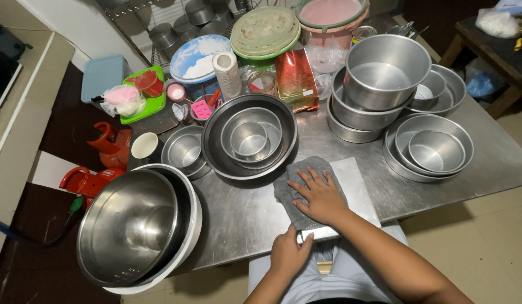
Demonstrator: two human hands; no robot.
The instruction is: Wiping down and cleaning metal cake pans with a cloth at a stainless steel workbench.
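1. Head view: the right hand (321, 198) presses flat, fingers spread, on a grey crumpled cloth (294, 188) lying over a flat rectangular steel tray (356, 188) on the steel tabletop (238, 219).
2. The left hand (289, 253) is clenched on the tray's near edge, steadying it.
3. Wiping looks under way; a next stroke calls for firm pressure across the bare metal, clear of the nested round steel pans (249, 138).

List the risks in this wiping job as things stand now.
1. The big steel bowl juts past the table's front-left edge; a nudge might tip it off.
2. The flat metal sheet overhangs the near edge, steadied only by the left hand; pressure from the right hand on the grey cloth could slide it.
3. The stacked pans sit tilted.
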